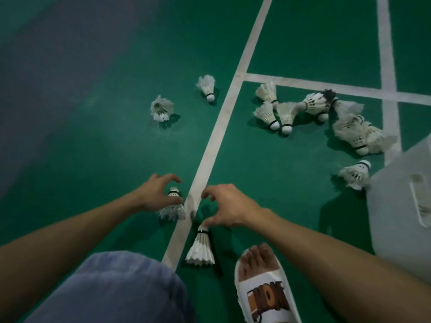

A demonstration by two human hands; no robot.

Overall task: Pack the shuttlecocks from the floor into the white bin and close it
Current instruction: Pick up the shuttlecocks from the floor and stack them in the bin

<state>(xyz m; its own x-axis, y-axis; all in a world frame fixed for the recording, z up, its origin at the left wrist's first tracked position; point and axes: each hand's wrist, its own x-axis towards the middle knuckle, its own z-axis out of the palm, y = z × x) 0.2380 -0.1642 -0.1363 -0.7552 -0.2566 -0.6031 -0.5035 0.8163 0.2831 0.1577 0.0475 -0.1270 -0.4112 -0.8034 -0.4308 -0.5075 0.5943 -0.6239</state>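
Several white feather shuttlecocks lie on the green court floor. My left hand (158, 192) arches over one shuttlecock (173, 207) lying left of the white line; the thumb lies against its feathers and the fingers curve above its cork with a small gap. My right hand (229, 206) is curved in a C, its thumb tip touching the cork of a second shuttlecock (201, 247), whose skirt points toward me. The white bin (396, 229) stands at the right edge, only partly in view. A cluster of shuttlecocks (282, 110) lies farther off.
Two lone shuttlecocks (206, 87) (161, 108) lie left of the white court line (217, 136). More lie beside the bin (355, 174) (359, 134). My foot in a white slipper (263, 287) and my knee in blue shorts (112, 287) are near the bottom.
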